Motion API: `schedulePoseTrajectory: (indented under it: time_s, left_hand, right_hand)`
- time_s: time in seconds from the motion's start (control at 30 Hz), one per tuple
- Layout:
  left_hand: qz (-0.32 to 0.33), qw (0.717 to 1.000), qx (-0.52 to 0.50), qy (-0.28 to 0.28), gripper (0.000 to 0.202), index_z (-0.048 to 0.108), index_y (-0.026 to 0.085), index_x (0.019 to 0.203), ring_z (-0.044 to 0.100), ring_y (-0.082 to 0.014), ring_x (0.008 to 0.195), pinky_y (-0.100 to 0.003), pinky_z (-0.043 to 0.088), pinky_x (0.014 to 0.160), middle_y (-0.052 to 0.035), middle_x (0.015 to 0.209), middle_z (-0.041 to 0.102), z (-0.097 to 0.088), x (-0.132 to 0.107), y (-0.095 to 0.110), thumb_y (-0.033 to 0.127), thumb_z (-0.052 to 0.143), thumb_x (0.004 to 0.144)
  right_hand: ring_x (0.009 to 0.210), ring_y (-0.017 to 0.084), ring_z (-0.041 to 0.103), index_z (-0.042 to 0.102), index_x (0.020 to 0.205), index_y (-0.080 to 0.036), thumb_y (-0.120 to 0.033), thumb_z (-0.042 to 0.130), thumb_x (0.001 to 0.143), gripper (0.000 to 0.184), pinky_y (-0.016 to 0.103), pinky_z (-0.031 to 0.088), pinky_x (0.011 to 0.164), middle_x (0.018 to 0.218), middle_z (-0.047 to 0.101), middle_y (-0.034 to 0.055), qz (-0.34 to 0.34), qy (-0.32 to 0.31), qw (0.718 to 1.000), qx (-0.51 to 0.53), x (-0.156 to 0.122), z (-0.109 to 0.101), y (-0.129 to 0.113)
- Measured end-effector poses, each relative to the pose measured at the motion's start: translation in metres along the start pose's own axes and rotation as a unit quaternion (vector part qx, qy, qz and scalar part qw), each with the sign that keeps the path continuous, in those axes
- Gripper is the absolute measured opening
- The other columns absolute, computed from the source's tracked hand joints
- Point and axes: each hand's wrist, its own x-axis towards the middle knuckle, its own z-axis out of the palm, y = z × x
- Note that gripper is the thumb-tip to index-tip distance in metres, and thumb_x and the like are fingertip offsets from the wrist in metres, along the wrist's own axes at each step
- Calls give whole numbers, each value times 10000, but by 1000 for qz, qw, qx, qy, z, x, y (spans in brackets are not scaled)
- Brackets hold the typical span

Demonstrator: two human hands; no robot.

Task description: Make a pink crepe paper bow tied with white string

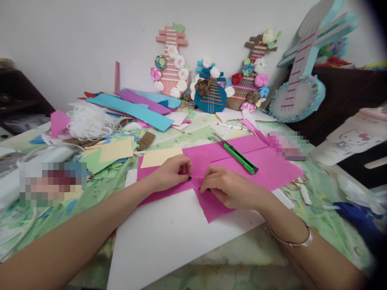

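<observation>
My left hand (pixel 171 174) and my right hand (pixel 231 187) are close together over magenta paper (pixel 214 211). The fingers of both are pinched on it, where it creases and tears or folds apart; which of these I cannot tell. One corner of the paper hangs toward me over a white board (pixel 163 245). More magenta sheet (pixel 272 171) spreads out behind my right hand. On that sheet lies a green utility knife (pixel 238 156) with its blade out. A cream paper piece (pixel 160 156) rests just beyond my left hand.
Paper lutes with paper flowers, one of them blue (pixel 210 100), lean on the wall. Left are white string (pixel 92 121), coloured paper strips (pixel 130 108) and scraps (pixel 116 149). At right are scissors (pixel 294 184) and a tilted white cup (pixel 350 135).
</observation>
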Motion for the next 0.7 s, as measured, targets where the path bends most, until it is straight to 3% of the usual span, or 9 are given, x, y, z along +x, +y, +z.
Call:
schedulePoseTrajectory:
  time_s: [0.2,0.33,0.7]
  left_hand:
    - [-6,1000,-16,-5,107,537,159,687,454,-91,595,-216,378,546,25,701,493,-1,1,0,70,520,631]
    - [-1,1000,-16,-4,90,548,155,681,452,-88,594,-212,377,537,20,705,492,-1,0,2,81,527,635]
    - [-3,1000,-29,-9,98,571,149,697,464,-83,592,-208,384,542,21,713,506,-2,1,-2,76,541,641]
  right_hand:
    - [930,199,489,647,1053,-148,-104,451,884,263,341,425,806,928,613,94,22,42,999,-19,6,10,3]
    - [925,200,484,649,1065,-158,-192,440,924,255,350,407,805,949,580,108,18,34,998,-48,9,15,4]
    - [831,192,468,695,852,-167,-40,467,825,263,334,389,734,805,560,75,-6,26,998,-51,5,10,2]
